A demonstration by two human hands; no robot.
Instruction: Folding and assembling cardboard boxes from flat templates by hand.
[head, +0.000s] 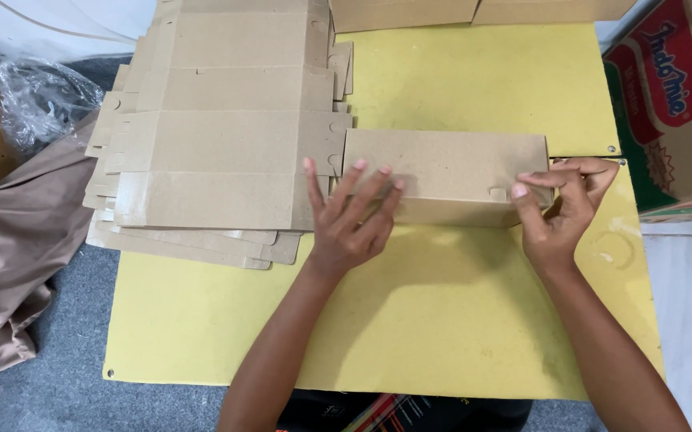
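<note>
Yellow board is the work surface; stack of flat box blanks sits on its left part, fanned and overhanging the edge.

Folded brown box lies mid-board, just right of the stack, its left end touching it.

Left hand: fingers spread wide, flat on box front/top, pressing, not gripping. Right hand: thumb + fingers pinched narrow on the box's right-end flap near the tab notch.

Risks, IMO:
- stack slumps if box gets shoved left, blanks already skewed
- left palm pressure could cave the top panel
- right pinch may crease or tear the flap if tab misses the slot
</note>
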